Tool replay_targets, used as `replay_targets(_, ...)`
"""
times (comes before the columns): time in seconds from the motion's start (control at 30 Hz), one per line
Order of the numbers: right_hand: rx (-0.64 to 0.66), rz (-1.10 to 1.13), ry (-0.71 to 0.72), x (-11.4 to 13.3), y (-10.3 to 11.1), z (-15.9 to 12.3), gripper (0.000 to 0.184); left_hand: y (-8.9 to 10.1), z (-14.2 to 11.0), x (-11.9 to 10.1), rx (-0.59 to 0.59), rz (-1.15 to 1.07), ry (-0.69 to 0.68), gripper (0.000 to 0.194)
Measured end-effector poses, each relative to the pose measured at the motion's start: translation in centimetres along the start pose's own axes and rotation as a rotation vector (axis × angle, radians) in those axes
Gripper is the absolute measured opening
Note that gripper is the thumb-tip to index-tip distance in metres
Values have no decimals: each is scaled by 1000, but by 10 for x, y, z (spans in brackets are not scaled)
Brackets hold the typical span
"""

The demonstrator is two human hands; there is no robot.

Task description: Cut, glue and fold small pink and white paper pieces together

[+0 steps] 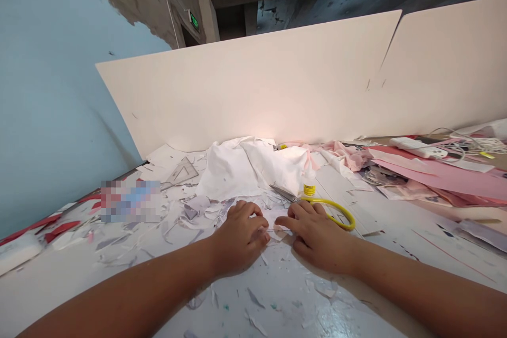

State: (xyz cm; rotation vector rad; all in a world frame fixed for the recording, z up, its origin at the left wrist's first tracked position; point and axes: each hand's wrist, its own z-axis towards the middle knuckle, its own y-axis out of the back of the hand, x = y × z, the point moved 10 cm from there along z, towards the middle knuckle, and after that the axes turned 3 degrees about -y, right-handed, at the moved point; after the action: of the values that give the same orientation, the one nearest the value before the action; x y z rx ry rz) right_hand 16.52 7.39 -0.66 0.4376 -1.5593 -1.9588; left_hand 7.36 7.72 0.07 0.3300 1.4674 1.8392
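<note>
My left hand is low over the white tabletop, its fingers curled and the thumb close to the index finger. Whatever may be pinched there is too small to make out. My right hand faces it, index finger stretched out and thumb apart. A small pale paper scrap shows between the hands, by the right fingertips. Scissors with yellow handles lie just behind my right hand, which partly covers them. Beyond the blades stands a small bottle with a yellow label.
Crumpled white cloth lies against the pale partition. Paper cuttings and a clear set square are at left. Pink sheets and a white power strip with cables lie at right.
</note>
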Motion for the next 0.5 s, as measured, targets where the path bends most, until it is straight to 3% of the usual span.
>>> replay_targets(0.5, -13, 11, 11, 3, -1, -1, 45, -6, 0, -2, 61, -14, -26, 24)
